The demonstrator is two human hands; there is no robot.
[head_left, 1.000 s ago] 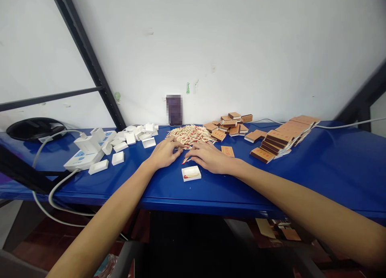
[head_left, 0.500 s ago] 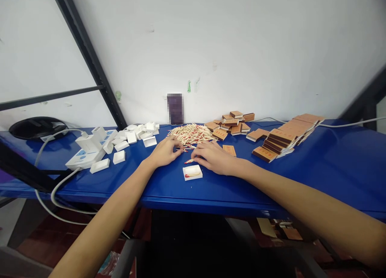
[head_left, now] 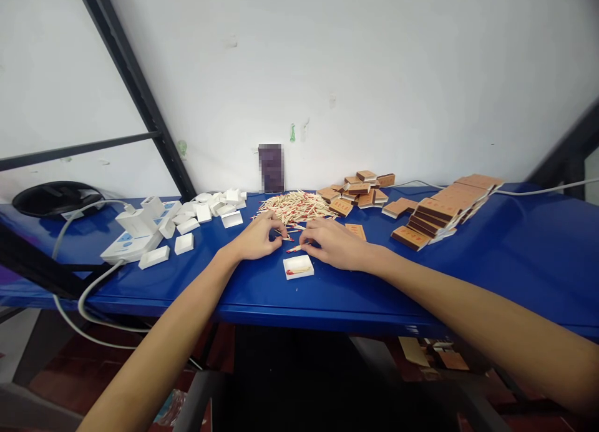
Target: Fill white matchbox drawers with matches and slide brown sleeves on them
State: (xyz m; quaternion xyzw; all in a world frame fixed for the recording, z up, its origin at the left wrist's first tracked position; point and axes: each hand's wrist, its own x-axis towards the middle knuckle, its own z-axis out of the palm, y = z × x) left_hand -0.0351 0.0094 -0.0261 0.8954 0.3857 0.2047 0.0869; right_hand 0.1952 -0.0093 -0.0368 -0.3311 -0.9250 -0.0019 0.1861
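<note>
My left hand [head_left: 258, 237] is curled at the front left of a heap of red-tipped matches [head_left: 299, 207], with thumb and forefinger closed on a match [head_left: 289, 239]. My right hand [head_left: 334, 245] is closed too, and matches [head_left: 294, 250] stick out to the left from between its thumb and fingers. How many it holds I cannot tell. Just below the right fingertips lies a white matchbox tray [head_left: 298, 276], open side up, with a few matches in it along its near side. Beside the right hand, partly covered by it, is an orange matchbox sleeve [head_left: 356, 231].
Several white trays [head_left: 204, 213] are piled at the left, near a power strip [head_left: 131, 245] with cables. Matchboxes [head_left: 360, 188] are heaped behind my right hand, and more stand in stacked rows [head_left: 433, 216] further right. A dark pixelated rectangle [head_left: 271, 168] leans on the wall.
My left fingers have moved slightly right and down at the heap's front edge. My right hand has shifted a little, still with matches between its fingers. The tray has stayed put.
</note>
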